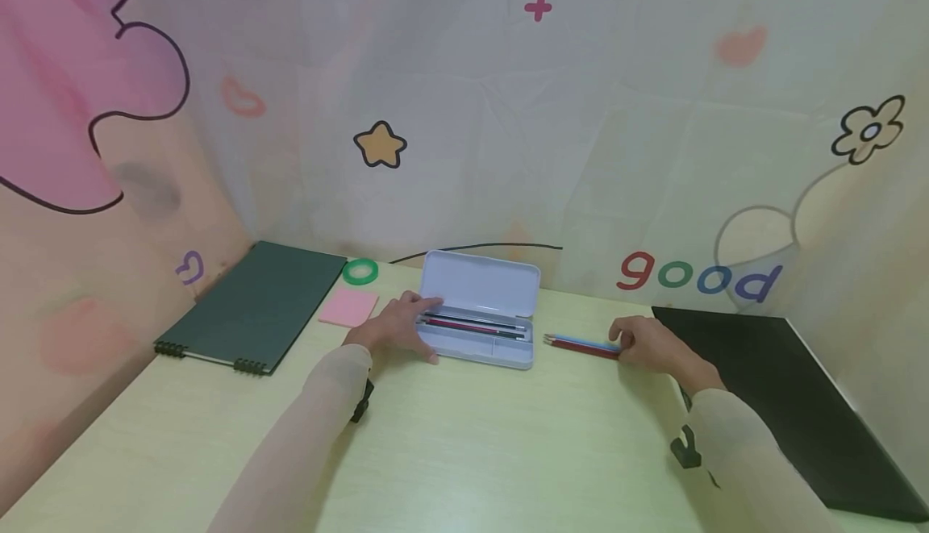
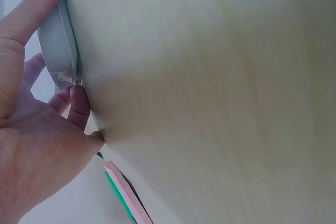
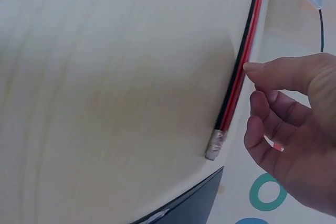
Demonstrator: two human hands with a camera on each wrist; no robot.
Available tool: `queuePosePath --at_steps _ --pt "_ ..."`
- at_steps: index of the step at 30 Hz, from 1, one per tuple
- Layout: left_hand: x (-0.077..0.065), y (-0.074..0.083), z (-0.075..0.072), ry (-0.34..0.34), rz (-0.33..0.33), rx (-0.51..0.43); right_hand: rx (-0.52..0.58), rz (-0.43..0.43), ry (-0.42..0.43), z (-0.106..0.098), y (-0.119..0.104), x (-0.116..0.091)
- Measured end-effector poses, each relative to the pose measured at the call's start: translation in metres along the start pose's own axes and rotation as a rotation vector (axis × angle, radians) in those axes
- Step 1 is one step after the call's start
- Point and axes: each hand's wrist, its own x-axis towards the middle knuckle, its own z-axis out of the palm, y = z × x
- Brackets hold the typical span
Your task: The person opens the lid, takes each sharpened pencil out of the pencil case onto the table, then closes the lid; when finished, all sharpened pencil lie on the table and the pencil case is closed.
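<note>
A pale lavender pencil case (image 1: 475,343) lies on the table with its lid raised and several pencils inside. My left hand (image 1: 395,325) grips its left end, thumb at the front edge and a finger near the hinge. In the left wrist view, curled fingers meet the end of the case (image 2: 59,45). To the right of the case, a red-and-black pencil (image 3: 239,77) with an eraser end lies beside a light blue pencil (image 1: 581,339). My right hand (image 1: 649,345) pinches at these pencils near their right ends, thumb against the red-and-black one; its index fingertip is mostly hidden.
A dark green spiral sketchbook (image 1: 254,303) lies at the left. Beside it are a green tape roll (image 1: 360,272) and a pink sticky-note pad (image 1: 348,307). A large black flat board (image 1: 784,412) lies at the right. A printed curtain (image 1: 464,114) hangs behind the table.
</note>
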Motion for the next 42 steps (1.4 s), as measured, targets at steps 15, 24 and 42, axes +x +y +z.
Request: queuePosePath --at_steps 15,24,42 --pt "-0.001 0.005 -0.001 0.008 -0.01 0.004 0.137 -0.053 0.026 -0.002 -0.056 0.038" --pt "-0.001 0.002 0.002 0.006 -0.04 -0.001 0.183 -0.094 -0.023 0.006 -0.111 0.065" --pt "0.001 0.004 0.001 -0.001 -0.043 0.003 0.102 -0.277 -0.014 0.039 -0.155 0.083"
